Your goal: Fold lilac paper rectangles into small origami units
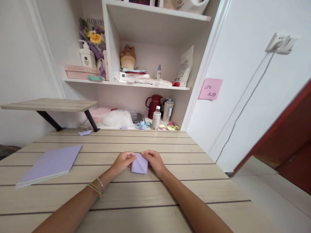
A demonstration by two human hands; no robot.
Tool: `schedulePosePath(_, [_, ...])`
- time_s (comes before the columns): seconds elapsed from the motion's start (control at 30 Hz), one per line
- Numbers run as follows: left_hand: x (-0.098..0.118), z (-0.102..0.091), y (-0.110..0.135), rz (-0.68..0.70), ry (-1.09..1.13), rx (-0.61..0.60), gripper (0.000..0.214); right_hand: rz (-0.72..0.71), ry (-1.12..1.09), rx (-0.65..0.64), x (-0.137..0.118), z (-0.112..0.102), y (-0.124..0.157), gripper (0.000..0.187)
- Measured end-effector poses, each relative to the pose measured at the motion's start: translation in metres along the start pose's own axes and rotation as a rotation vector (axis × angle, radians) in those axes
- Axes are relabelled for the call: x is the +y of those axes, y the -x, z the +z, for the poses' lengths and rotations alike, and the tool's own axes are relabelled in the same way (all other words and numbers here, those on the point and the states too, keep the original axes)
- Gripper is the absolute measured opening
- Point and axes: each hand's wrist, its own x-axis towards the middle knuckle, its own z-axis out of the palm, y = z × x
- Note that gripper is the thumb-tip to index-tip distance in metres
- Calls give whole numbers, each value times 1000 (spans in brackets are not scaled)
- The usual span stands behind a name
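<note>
A small folded piece of lilac paper (pixel 139 165) lies on the pale wooden table (pixel 121 194), a little beyond the middle. My left hand (pixel 122 161) pinches its upper left edge with curled fingers. My right hand (pixel 154 161) pinches the upper right edge in the same way. Both hands meet at the paper's top corner. Thin bracelets circle my left wrist.
A stack of lilac paper sheets (pixel 50 164) lies at the table's left. A small raised shelf (pixel 48 105) stands at the back left. Behind are wall shelves with a red jug (pixel 153 105), a bottle (pixel 156 118) and paper scraps (pixel 170 127). A pink note (pixel 210 88) sticks to the right wall.
</note>
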Motion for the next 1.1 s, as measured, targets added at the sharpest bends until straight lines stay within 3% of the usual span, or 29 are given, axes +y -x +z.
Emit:
schedulePosePath(0.13, [2,-1,0,-20,71,62,27,73,-75,-108,-7,-3,2,29])
schedulePosePath(0.3, [5,-5,0,-31,205,128,27,39,-158,-226,-12,-3,5,30])
schedulePosePath(0.53, [3,-7,0,-51,176,45,31,-18,-46,-160,0,-2,1,40])
schedulePosePath(0.7, [5,-5,2,-36,140,15,31,-23,-29,-141,2,-2,0,36])
schedulePosePath(0.87, [2,-6,1,-5,184,141,32,28,-127,-95,-3,0,1,34])
schedulePosePath(0.97, [0,-8,-1,11,255,226,33,-16,-150,-72,-5,1,2,43])
schedulePosePath(1.1, [-1,-8,-1,37,307,243,41,-126,-115,6,-6,2,2,58])
